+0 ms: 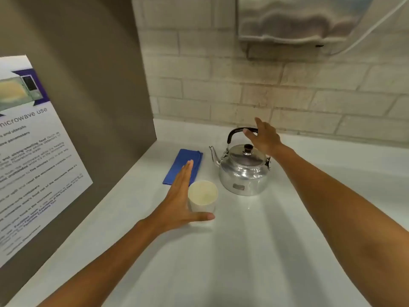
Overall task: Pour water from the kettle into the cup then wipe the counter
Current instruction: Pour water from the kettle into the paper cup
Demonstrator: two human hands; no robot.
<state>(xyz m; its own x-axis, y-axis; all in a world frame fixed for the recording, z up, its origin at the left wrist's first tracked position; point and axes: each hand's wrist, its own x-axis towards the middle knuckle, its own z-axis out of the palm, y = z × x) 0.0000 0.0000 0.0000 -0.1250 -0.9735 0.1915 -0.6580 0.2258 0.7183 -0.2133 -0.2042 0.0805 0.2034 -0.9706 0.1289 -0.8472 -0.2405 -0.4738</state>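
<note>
A shiny metal kettle (243,171) with a black handle and lid knob stands on the white counter (254,240), its spout pointing left. A white paper cup (202,196) stands just in front and left of it. A folded blue cloth (184,163) lies flat behind the cup. My left hand (180,202) is open, palm against the cup's left side and thumb curved under its front, fingers straight. My right hand (263,138) hovers open at the kettle's handle, its fingers spread, touching or just above the grip.
A grey panel (88,85) with a printed microwave-use notice (28,156) walls off the left side. A brick-tiled wall (265,89) runs behind the counter, with a metal paper towel dispenser (294,21) mounted above the kettle.
</note>
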